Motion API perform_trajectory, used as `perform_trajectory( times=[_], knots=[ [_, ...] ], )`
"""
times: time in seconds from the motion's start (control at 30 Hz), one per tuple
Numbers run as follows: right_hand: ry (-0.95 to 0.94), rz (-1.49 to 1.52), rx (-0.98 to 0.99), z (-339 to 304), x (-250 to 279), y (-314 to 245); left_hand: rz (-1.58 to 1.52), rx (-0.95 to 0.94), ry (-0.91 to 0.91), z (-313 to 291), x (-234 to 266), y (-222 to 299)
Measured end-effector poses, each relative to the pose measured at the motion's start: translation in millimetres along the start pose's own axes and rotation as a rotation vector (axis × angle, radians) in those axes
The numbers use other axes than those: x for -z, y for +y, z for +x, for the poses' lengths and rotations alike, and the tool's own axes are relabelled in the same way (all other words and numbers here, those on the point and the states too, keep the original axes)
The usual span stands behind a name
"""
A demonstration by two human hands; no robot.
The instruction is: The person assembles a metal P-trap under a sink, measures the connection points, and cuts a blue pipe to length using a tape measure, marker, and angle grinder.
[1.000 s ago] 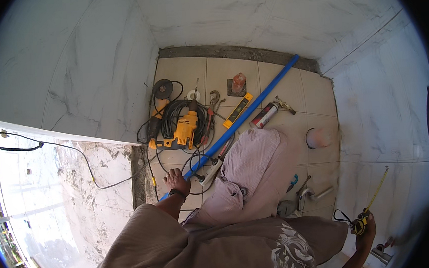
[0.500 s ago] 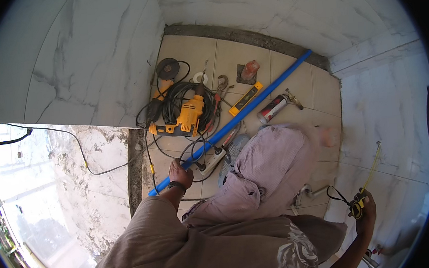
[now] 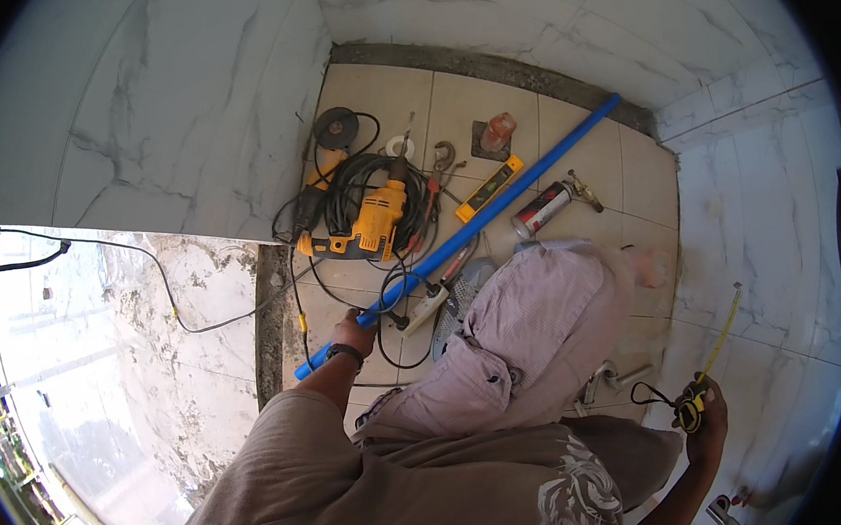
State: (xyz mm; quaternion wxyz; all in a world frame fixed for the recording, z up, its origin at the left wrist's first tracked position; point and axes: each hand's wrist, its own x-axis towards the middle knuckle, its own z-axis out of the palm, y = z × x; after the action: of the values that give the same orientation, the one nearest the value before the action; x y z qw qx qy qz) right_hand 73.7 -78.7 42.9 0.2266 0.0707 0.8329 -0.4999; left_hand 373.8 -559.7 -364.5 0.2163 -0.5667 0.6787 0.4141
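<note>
Up on both sides of you rise the marbled walls [image 3: 176, 114], with the beige tiled floor [image 3: 479, 94] between them, busy with gear! Slanting right across it runs the blue pipe [image 3: 504, 208], far end up by the grey strip [image 3: 485, 64], near end down on your left. And there's your left hand [image 3: 351, 334], its grip closed round that pipe, just short of the near end. Beyond it sits the coiled black cable [image 3: 345, 185], the yellow drill [image 3: 378, 219] overlapping it, and the angle grinder [image 3: 329, 164] just beside. Right of the pipe, a canister [image 3: 543, 210] lies on its side; along the other edge, the yellow spirit level [image 3: 488, 188]. Closer in, left of your knee, the white power strip [image 3: 424, 311]. Now out to the right: your right hand [image 3: 710, 423], its grip wrapped round a small tape measure [image 3: 688, 417], yellow blade [image 3: 719, 334] reaching away from you!
</note>
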Motion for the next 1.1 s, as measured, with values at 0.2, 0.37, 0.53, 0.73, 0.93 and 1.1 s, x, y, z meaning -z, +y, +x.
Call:
perform_trajectory(
  times=[0.2,0.37,0.53,0.73,0.93,1.1],
  knots=[
    [-0.02,-0.007,0.0,4,-1,8,0.512,-0.254,0.038,13,6,20],
    [-0.043,0.006,0.009,10,-5,17,0.381,-0.206,0.058,-2,18,10],
    [-0.083,-0.042,0.046,30,-14,22,0.483,-0.295,0.022,-86,74,-44],
    [-0.197,0.046,0.088,66,-33,30,0.697,-0.509,0.141,-116,80,-33],
    [-0.278,-0.033,0.17,83,-40,27,0.606,-0.302,0.569,-89,61,-40],
    [-0.163,-0.028,0.09,72,-39,26,0.118,0.253,0.4,-73,77,-107]
  ],
)
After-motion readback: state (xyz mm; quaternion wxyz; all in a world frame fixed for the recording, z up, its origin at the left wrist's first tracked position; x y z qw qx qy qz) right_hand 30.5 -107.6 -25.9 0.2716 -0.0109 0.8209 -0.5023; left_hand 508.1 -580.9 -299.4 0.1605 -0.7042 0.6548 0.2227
